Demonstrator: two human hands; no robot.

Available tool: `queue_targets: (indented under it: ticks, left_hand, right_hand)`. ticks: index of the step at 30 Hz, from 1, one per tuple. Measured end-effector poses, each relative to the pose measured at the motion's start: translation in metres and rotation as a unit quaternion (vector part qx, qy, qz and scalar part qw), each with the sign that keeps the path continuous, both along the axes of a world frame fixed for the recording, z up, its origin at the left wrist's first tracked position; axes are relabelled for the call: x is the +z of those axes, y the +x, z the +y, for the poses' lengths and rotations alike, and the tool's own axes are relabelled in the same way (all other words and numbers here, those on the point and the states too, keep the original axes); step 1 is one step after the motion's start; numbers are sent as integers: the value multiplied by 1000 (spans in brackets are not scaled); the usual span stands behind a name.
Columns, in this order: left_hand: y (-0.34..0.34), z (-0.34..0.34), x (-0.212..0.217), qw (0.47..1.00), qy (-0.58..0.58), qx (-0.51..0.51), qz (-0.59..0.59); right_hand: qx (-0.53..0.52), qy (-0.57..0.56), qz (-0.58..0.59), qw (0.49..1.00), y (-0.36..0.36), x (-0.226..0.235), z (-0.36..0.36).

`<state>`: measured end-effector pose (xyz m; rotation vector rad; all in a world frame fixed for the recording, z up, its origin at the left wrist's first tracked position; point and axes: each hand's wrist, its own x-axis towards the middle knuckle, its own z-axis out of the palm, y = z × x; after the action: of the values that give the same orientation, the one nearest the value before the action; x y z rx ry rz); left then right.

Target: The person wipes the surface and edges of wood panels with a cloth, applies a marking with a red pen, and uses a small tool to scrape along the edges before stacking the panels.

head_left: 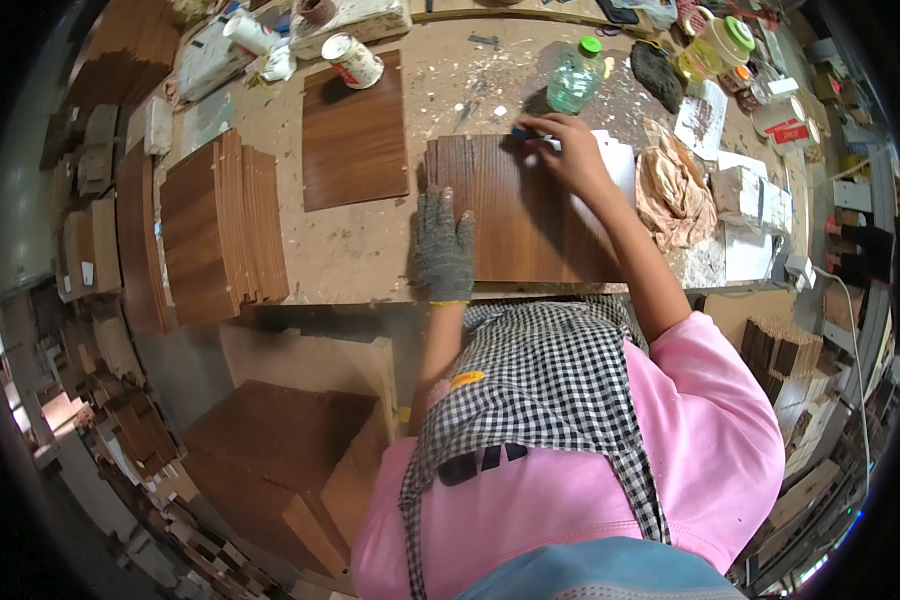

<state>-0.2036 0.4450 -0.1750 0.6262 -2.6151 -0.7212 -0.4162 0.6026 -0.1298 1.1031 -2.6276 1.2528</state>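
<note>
In front of me lies a stack of brown wood-grain panels [515, 215] at the table's near edge. My left hand [445, 245], in a grey knit glove with cut fingertips, lies flat along the stack's left side, its fingers stretched out. My bare right hand [573, 155] is over the far right part of the top panel, fingers closed on a small dark-blue and white object [523, 132]; its kind I cannot make out. White paper sheets [618, 165] show by the stack's right edge, partly hidden by my right forearm.
Left of the stack, a single panel [355, 140] carries a white tub [352, 62]. More stacked panels [205, 225] stand at the table's left. Beyond my right hand is a green-capped bottle [576, 78]. Crumpled tan paper [673, 185] and a wrapped block [750, 198] lie to the right.
</note>
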Motion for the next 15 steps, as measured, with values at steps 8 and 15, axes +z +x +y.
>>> queue_targets:
  ticks: [8,15]
  left_hand:
    - [4,-2,6,1000,-8,-4,-24]
    - [7,-1,2,1000,-6,17,-11]
  right_hand:
    - [90,93,66,989,21,-42,-142]
    - [88,43,82,992,20,-31,-107]
